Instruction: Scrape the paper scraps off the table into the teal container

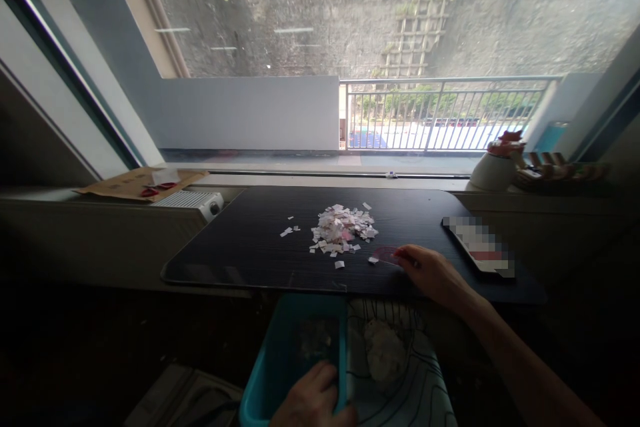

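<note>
My right hand [425, 270] is over the right front part of the dark table [240, 233], its fingers pinched on a thin, see-through pink piece of plastic [385, 254]. A small white paper scrap [373, 260] lies at the left end of that piece. Left of it is a loose heap of cut paper scraps [343, 223], white with some pink, with several strays around it. Below the table's front edge, my left hand [315, 397] is closed at the near side of a teal plastic bin [260, 380]. Dim scraps show inside the bin.
A tray-like item, partly blurred out [480, 250], lies on the table's right side. Red-handled scissors [155, 190] rest on a brown envelope [120, 183] at left. A white pot [493, 167] stands on the sill. Patterned cloth [415, 373] is beside the bin.
</note>
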A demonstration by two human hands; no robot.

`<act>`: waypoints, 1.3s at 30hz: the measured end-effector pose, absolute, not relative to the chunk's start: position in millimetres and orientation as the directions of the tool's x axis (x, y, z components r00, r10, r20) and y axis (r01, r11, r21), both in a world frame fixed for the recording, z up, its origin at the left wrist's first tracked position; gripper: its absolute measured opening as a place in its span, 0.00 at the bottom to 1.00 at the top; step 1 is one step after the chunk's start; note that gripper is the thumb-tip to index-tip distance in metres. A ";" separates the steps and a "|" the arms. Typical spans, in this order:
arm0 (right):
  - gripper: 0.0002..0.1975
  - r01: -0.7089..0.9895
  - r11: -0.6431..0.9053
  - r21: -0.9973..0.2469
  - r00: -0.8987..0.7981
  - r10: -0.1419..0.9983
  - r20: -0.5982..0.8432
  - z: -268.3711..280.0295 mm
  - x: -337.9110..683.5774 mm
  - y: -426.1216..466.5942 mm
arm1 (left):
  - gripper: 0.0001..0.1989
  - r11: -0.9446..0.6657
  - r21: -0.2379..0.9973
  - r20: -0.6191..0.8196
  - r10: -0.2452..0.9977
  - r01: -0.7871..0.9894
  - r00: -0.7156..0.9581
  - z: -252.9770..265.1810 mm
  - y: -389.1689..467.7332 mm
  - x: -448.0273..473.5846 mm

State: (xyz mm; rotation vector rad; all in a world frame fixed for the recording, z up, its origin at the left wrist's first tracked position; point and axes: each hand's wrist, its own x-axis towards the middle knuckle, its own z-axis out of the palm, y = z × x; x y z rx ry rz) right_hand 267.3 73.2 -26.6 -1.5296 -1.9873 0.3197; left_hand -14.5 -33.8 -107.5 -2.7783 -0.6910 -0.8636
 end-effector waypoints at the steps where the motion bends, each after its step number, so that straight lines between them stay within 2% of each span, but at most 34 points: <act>1: 0.12 0.796 0.292 -0.530 -0.140 0.941 0.308 -26.6 267.9 73.0 | 0.14 -0.880 -0.007 0.570 0.386 0.474 0.725 -107.5 -33.8 -13.8; 10: 0.13 0.813 0.221 -0.540 -0.068 0.955 0.287 -30.5 271.3 71.2 | 0.19 -0.873 -0.001 0.622 0.381 0.487 0.684 -104.6 -35.6 -7.1; 24: 0.12 0.842 0.189 -0.504 -0.040 0.956 0.292 -22.8 278.0 62.5 | 0.10 -0.860 0.003 0.577 0.418 0.510 0.701 -116.4 -37.5 -11.7; 31: 0.12 0.848 0.201 -0.491 -0.060 0.956 0.287 -21.4 278.1 57.3 | 0.08 -0.861 0.019 0.507 0.447 0.509 0.737 -120.0 -38.2 -15.6; 39: 0.11 0.842 0.230 -0.488 -0.084 0.950 0.302 -23.5 277.1 45.6 | 0.10 -0.867 0.006 0.578 0.409 0.498 0.706 -122.2 -45.3 -14.3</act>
